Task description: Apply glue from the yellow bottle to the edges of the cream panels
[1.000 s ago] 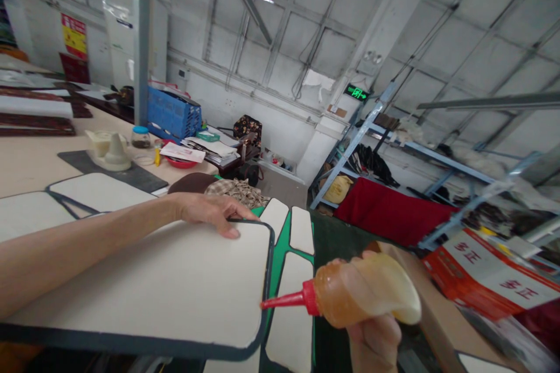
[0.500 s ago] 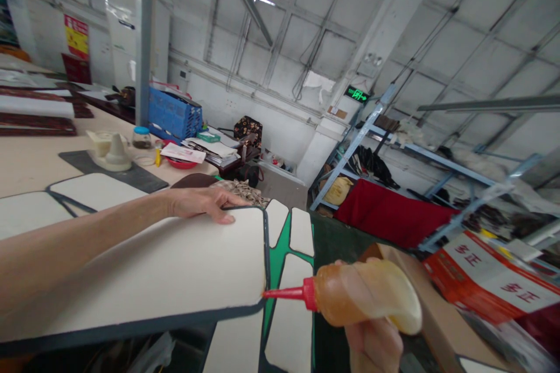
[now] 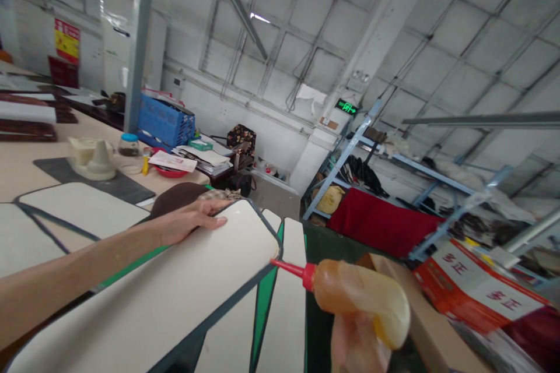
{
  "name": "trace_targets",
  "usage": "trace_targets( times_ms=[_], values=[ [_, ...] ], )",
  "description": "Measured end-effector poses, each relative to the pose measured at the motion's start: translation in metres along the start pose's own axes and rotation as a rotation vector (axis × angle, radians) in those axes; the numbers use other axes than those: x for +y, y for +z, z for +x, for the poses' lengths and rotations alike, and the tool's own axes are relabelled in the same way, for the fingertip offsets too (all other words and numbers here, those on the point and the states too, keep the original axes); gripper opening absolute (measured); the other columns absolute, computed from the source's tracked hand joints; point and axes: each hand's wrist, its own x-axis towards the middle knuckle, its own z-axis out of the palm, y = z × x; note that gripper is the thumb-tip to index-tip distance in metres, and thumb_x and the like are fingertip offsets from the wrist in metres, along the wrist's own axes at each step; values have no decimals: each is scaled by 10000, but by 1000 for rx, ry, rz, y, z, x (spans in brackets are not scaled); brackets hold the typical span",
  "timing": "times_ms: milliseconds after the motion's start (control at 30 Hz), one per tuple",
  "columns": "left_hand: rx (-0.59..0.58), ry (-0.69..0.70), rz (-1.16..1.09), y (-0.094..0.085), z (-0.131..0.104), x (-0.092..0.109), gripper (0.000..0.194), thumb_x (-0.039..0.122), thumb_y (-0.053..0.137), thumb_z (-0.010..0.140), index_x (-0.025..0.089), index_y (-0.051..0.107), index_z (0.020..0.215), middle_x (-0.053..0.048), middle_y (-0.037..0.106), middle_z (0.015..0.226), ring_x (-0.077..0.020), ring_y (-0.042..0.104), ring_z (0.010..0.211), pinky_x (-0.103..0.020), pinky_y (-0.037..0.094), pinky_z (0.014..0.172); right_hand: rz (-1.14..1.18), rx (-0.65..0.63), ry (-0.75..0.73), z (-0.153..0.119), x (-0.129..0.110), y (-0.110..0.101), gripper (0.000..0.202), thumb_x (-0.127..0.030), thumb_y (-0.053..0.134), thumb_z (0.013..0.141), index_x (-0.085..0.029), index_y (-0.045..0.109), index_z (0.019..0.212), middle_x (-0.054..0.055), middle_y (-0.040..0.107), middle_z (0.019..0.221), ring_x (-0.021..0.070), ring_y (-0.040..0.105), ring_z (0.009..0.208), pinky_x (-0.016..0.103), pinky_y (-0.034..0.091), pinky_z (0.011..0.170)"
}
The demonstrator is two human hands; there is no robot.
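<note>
A large cream panel with a dark edge (image 3: 175,285) slants across the lower left. My left hand (image 3: 196,218) grips its far edge, the thumb lying on the cream face and the other fingers partly hidden behind. In my right hand (image 3: 359,341) is a squeeze bottle of amber liquid (image 3: 350,291), held sideways. Its red nozzle points left, with the tip at the panel's right corner. More cream panels (image 3: 286,303) lie beneath on a green surface (image 3: 265,297).
Other cream panels (image 3: 83,207) lie on the table at left, near a dark mat (image 3: 52,170), a lidded jar (image 3: 129,144) and a blue crate (image 3: 164,122). A cardboard box (image 3: 431,315) and a red-white carton (image 3: 476,280) stand at right, before metal shelving (image 3: 341,166).
The large panel has turned, its right corner now higher and more pointed toward the bottle. My left hand still grips it. The nozzle tip has moved up and slightly right, following the corner.
</note>
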Motion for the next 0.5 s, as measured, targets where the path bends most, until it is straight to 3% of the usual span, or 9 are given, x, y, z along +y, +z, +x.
trace_targets(
  times_ms=[133, 333, 500],
  values=[
    [34, 7, -43, 0, 1, -9, 765, 318, 831, 761, 214, 547, 1463, -138, 766, 1123, -288, 766, 880, -316, 632, 725, 23, 41, -43, 11, -3, 14, 584, -352, 936, 599, -279, 712, 1134, -3, 743, 1185, 215, 705, 1079, 241, 607, 806],
    [85, 18, -56, 1, 2, -12, 762, 333, 835, 763, 228, 539, 1458, -128, 774, 1087, -274, 767, 861, -311, 630, 718, 48, -25, -4, 22, 4, 19, 360, -288, 888, 671, -245, 735, 994, -18, 781, 845, 158, 742, 717, 220, 604, 702],
    [130, -4, -58, 0, 0, -12, 844, 361, 858, 741, 217, 493, 1488, -118, 782, 1042, -263, 767, 834, -302, 627, 697, 56, -59, 10, 27, 11, 20, 404, -300, 903, 651, -256, 734, 1015, -26, 781, 891, 130, 735, 741, 195, 587, 729]
  ],
)
